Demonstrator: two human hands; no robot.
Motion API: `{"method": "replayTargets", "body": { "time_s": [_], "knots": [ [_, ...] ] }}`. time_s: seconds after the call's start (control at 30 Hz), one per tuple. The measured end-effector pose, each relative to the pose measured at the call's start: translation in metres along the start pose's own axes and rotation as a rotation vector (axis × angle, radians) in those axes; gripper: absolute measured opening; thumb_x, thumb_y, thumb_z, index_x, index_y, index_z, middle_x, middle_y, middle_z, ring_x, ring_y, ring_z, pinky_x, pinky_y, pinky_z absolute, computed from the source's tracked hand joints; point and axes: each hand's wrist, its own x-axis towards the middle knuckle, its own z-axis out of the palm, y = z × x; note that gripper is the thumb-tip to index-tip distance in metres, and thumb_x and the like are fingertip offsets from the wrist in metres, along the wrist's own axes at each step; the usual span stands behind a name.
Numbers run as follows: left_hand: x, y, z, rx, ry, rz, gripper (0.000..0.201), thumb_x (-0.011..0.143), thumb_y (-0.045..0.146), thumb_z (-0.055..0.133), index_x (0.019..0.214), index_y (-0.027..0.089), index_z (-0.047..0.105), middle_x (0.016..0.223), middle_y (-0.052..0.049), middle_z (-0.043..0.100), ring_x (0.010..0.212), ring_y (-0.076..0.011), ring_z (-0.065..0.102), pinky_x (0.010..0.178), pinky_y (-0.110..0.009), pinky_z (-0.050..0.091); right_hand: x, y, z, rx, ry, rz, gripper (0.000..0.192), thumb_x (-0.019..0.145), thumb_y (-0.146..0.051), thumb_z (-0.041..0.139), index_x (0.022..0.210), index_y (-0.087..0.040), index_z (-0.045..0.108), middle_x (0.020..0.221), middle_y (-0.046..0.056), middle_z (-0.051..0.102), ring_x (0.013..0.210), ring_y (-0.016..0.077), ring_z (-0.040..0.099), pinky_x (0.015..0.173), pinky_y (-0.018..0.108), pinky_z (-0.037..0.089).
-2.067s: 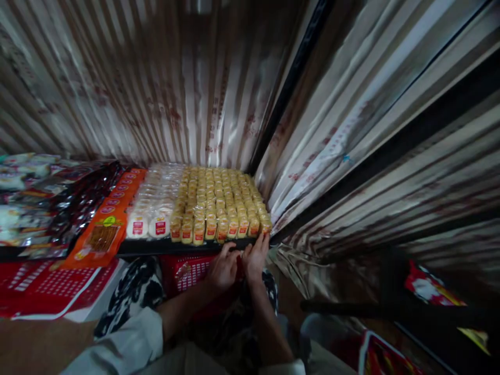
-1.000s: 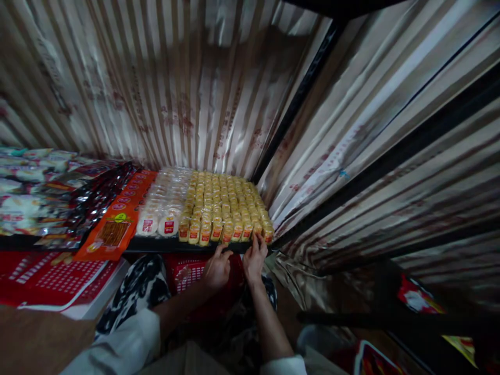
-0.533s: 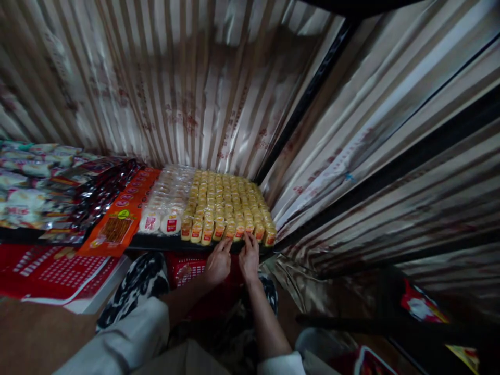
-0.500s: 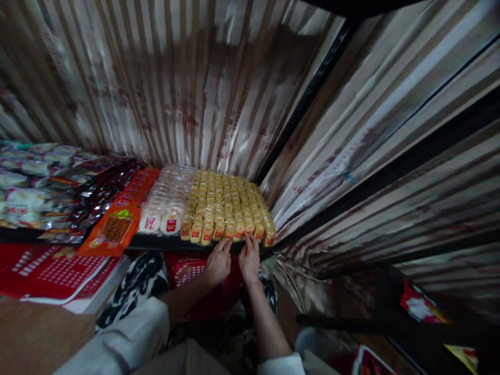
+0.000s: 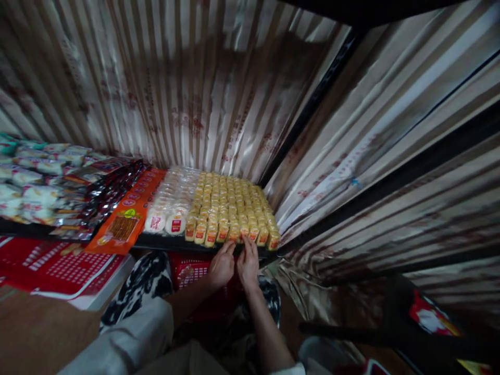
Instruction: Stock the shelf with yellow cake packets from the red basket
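Yellow snack packs (image 5: 230, 208) stand in tight rows on the right part of a dark shelf (image 5: 164, 241), filling it from the front edge back to the striped foil curtain (image 5: 187, 88). Both hands meet at the front row. The right hand (image 5: 249, 263) reaches up with its fingers loosely spread, the fingertips (image 5: 247, 240) touching the bottom of a front-row pack; it clasps nothing that can be made out. The left hand (image 5: 222, 265) sits just beside it, fingers partly curled against the shelf's front edge below the packs (whether it grips anything cannot be told in the dim light).

Just left of the yellow packs lie rows of pale round cakes with red labels (image 5: 170, 200), then a column of orange packets (image 5: 127, 219), then dark glossy packets (image 5: 105, 187), with white and green bags (image 5: 27, 177) at the far left. Under the shelf, behind the hands, sits a red plastic basket (image 5: 189, 268). A red printed carton (image 5: 66, 271) lies lower left. More striped foil (image 5: 390, 156) hangs on the right.
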Motion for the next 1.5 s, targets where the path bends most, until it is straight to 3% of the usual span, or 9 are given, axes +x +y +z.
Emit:
{"method": "replayTargets", "body": {
  "time_s": [0.23, 0.4, 0.57, 0.63, 0.77, 0.9, 1.07, 1.27, 1.5],
  "knots": [
    [-0.027, -0.014, -0.015, 0.093, 0.245, 0.014, 0.048, 0.076, 0.006, 0.039, 0.12, 0.014, 0.056, 0.124, -0.012, 0.052, 0.116, -0.0201, 0.051, 0.102, -0.036, 0.044, -0.008, -0.008, 0.015, 0.044, -0.085, -0.073, 0.06, 0.075, -0.003, 0.035, 0.128, -0.021, 0.054, 0.12, 0.01, 0.054, 0.115, 0.0203, 0.049, 0.104, 0.042, 0.041],
    [-0.038, -0.028, -0.034, 0.191, 0.401, -0.023, 0.051, 0.073, 0.003, 0.04, 0.121, 0.012, 0.055, 0.122, -0.015, 0.049, 0.112, -0.0239, 0.048, 0.098, -0.04, 0.045, -0.004, -0.009, 0.019, 0.045, -0.079, -0.073, 0.06, 0.075, -0.003, 0.033, 0.129, -0.019, 0.053, 0.117, 0.011, 0.054, 0.113, 0.0206, 0.05, 0.102, 0.042, 0.042],
    [-0.045, -0.046, -0.036, 0.261, 0.492, 0.006, 0.052, 0.074, 0.003, 0.039, 0.122, 0.01, 0.055, 0.123, -0.017, 0.048, 0.117, -0.0261, 0.043, 0.1, -0.045, 0.043, -0.009, -0.022, 0.017, 0.04, -0.107, -0.132, 0.06, 0.074, -0.002, 0.036, 0.129, -0.021, 0.054, 0.115, 0.009, 0.057, 0.112, 0.0203, 0.051, 0.103, 0.042, 0.042],
    [-0.046, -0.052, -0.035, 0.281, 0.459, 0.038, 0.054, 0.074, 0.002, 0.037, 0.125, 0.01, 0.053, 0.125, -0.016, 0.049, 0.119, -0.0258, 0.042, 0.101, -0.045, 0.041, -0.009, -0.029, 0.023, 0.051, -0.162, -0.154, 0.062, 0.074, -0.001, 0.035, 0.13, -0.021, 0.052, 0.119, 0.009, 0.056, 0.115, 0.0196, 0.05, 0.104, 0.041, 0.041],
    [-0.039, -0.059, -0.035, 0.314, 0.221, 0.118, 0.055, 0.076, 0.004, 0.038, 0.129, 0.012, 0.05, 0.133, -0.013, 0.05, 0.126, -0.0254, 0.04, 0.104, -0.043, 0.039, -0.005, -0.035, 0.039, 0.032, -0.181, -0.107, 0.062, 0.074, -0.002, 0.033, 0.133, -0.016, 0.049, 0.128, 0.013, 0.052, 0.121, 0.0213, 0.047, 0.106, 0.042, 0.039],
    [-0.031, -0.052, -0.041, 0.31, 0.085, 0.046, 0.056, 0.079, 0.007, 0.038, 0.134, 0.012, 0.044, 0.139, -0.011, 0.046, 0.129, -0.0263, 0.039, 0.104, -0.042, 0.039, -0.002, -0.035, 0.042, 0.042, -0.177, -0.109, 0.062, 0.074, -0.002, 0.033, 0.133, -0.015, 0.049, 0.128, 0.013, 0.053, 0.121, 0.0213, 0.048, 0.105, 0.043, 0.04],
    [-0.038, -0.044, -0.049, 0.274, 0.125, 0.057, 0.053, 0.08, 0.009, 0.038, 0.132, 0.013, 0.048, 0.135, -0.012, 0.05, 0.124, -0.0253, 0.043, 0.104, -0.04, 0.04, -0.004, -0.045, 0.034, 0.055, -0.161, -0.157, 0.058, 0.076, -0.003, 0.035, 0.129, -0.019, 0.053, 0.123, 0.011, 0.056, 0.117, 0.0204, 0.051, 0.104, 0.044, 0.041],
    [-0.051, -0.057, -0.063, 0.268, 0.382, -0.083, 0.057, 0.076, 0.005, 0.039, 0.132, 0.007, 0.045, 0.139, -0.018, 0.038, 0.131, -0.0284, 0.033, 0.108, -0.044, 0.034, -0.005, -0.056, 0.043, 0.034, -0.243, -0.238, 0.062, 0.074, 0.0, 0.034, 0.13, -0.018, 0.052, 0.122, 0.012, 0.054, 0.118, 0.0209, 0.049, 0.103, 0.043, 0.042],
    [-0.037, -0.066, -0.08, 0.224, 0.28, -0.063, 0.053, 0.078, 0.005, 0.037, 0.13, 0.003, 0.045, 0.135, -0.017, 0.044, 0.131, -0.0263, 0.031, 0.111, -0.043, 0.032, -0.005, -0.054, 0.047, 0.035, -0.219, -0.221, 0.063, 0.075, 0.0, 0.033, 0.133, -0.018, 0.049, 0.123, 0.012, 0.052, 0.117, 0.0205, 0.049, 0.104, 0.043, 0.041]
  ]
}}
